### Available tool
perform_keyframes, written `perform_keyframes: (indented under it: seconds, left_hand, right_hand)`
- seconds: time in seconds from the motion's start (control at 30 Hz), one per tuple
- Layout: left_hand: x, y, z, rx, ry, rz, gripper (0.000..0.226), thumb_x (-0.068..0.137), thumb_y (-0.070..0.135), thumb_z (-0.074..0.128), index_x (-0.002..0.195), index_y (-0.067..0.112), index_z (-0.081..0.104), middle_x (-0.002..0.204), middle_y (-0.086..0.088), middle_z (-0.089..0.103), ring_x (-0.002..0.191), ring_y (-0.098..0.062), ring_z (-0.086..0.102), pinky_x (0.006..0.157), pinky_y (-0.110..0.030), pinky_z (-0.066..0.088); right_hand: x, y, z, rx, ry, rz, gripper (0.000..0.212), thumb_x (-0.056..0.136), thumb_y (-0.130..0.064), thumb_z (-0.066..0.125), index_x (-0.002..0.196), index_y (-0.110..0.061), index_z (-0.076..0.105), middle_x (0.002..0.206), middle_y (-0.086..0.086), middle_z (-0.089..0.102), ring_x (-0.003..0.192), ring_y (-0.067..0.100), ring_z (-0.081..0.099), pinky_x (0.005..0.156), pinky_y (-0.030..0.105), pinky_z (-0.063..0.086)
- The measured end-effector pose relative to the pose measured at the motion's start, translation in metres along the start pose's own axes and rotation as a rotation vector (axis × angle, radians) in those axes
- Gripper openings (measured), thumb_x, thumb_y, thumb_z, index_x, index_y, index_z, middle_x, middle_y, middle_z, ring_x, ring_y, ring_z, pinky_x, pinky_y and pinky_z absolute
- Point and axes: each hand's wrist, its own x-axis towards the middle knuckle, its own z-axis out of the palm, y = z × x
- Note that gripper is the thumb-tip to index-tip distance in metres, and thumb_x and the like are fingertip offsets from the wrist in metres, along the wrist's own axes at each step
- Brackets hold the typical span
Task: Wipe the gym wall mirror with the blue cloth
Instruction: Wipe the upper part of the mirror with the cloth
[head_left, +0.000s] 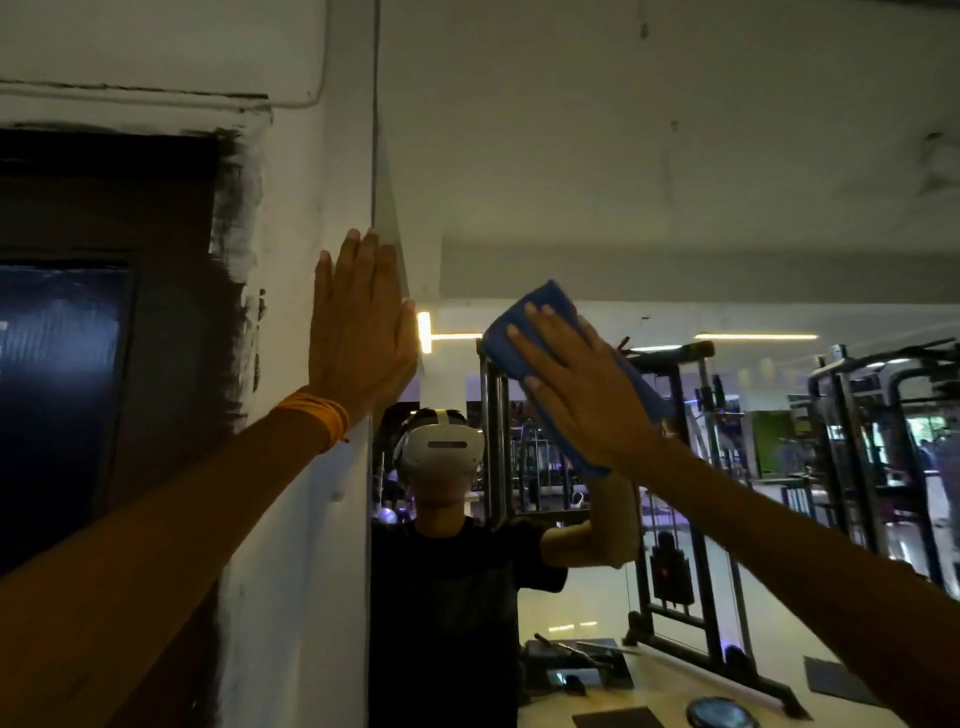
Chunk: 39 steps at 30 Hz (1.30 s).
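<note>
My left hand (358, 327), orange band (318, 422) at the wrist, lies flat on the white wall (296, 493), fingers straight, at the mirror (649, 197) edge. My right hand (582, 400), fingers straight, not gripping, presses the blue cloth (537, 319) flat against the mirror, near its left edge.

No text, label, brand, number or sign can be read. A small red mark on the weight stack (670, 571), reflected in the mirror (649, 156), is too blurred to make out.
</note>
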Motion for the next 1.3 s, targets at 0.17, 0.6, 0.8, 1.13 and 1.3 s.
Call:
perform_keyframes:
  seconds: [0.17,0.6,0.8,1.13,1.3]
  left_hand:
    - [0.005,0.058,0.017,-0.219,0.056,0.037,0.055,0.107,0.035,0.040,0.149,0.000,0.042,0.155,-0.027,0.043,0.147,-0.045,0.036,0.119,-0.068,0.026]
    - [0.051,0.155,0.051,0.029,-0.052,0.020,0.058,0.099,0.036,0.029,0.142,0.004,0.049,0.153,-0.020,0.044,0.146,-0.037,0.036,0.119,-0.057,0.029]
    - [0.049,0.155,0.053,0.031,0.027,0.050,0.044,0.098,0.027,0.044,0.133,0.002,0.053,0.144,-0.022,0.049,0.136,-0.040,0.044,0.112,-0.059,0.034]
    - [0.048,0.158,0.055,0.041,0.086,0.061,0.044,0.098,0.021,0.050,0.136,-0.001,0.051,0.146,-0.025,0.048,0.139,-0.041,0.042,0.117,-0.058,0.032]
    - [0.049,0.158,0.065,-0.028,0.089,0.027,0.054,0.102,0.029,0.043,0.148,0.000,0.043,0.160,-0.021,0.037,0.152,-0.037,0.029,0.123,-0.058,0.023]
  right_hand:
    - [-0.012,0.101,-0.046,0.034,0.095,0.296,0.062,0.109,-0.047,0.024,0.158,-0.009,0.035,0.165,0.017,0.028,0.154,0.033,0.021,0.128,0.050,0.011]
    - [-0.046,0.183,-0.065,-0.041,0.242,0.596,0.062,0.104,-0.042,0.025,0.159,-0.014,0.034,0.163,0.017,0.033,0.150,0.036,0.029,0.124,0.058,0.020]
    - [-0.069,0.144,-0.046,-0.027,-0.034,-0.053,0.056,0.107,-0.038,0.031,0.160,-0.019,0.031,0.169,0.009,0.023,0.157,0.021,0.011,0.128,0.042,0.004]
    - [-0.080,0.136,-0.025,0.329,0.128,-0.075,0.052,0.109,-0.017,0.031,0.159,-0.014,0.018,0.165,0.000,0.032,0.156,0.014,0.017,0.128,0.038,0.014]
    - [-0.094,0.189,-0.073,-0.029,0.063,0.068,0.057,0.106,-0.039,0.032,0.160,-0.023,0.024,0.167,0.013,0.025,0.155,0.031,0.019,0.125,0.056,0.017]
